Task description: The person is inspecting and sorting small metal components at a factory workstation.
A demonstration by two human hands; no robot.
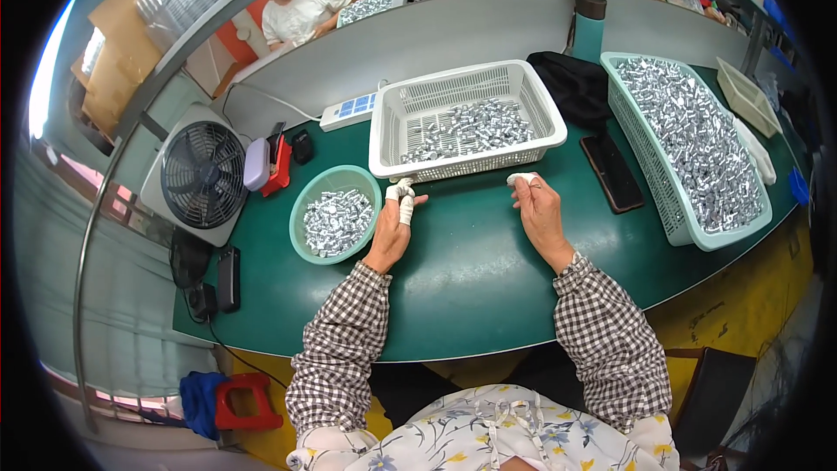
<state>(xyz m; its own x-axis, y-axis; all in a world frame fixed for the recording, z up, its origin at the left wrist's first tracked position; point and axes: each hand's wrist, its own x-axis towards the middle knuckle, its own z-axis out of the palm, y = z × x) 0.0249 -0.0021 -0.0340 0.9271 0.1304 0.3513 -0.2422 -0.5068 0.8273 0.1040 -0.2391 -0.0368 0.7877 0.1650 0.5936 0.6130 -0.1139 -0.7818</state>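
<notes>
My left hand (394, 225), with white coverings on some fingers, is at the near left corner of a white plastic basket (464, 167). Its fingers are bent together, and whatever they hold is too small to make out. Further right, my right hand (540, 211) is closed in a pinch just in front of the basket, a white covering on a fingertip; its contents cannot be made out either. Small silver metal cylinders (490, 125) lie in the white basket. Beside my left hand stands a round light-green bowl (301, 238) holding similar silver pieces (336, 221).
A long pale-green basket (649, 176) heaped with silver pieces stands at the right, near a black phone (610, 173). At the left are a fan (205, 166) and a red holder (277, 170). A power strip (349, 111), black cloth (571, 83) and bottle (588, 30) line the back.
</notes>
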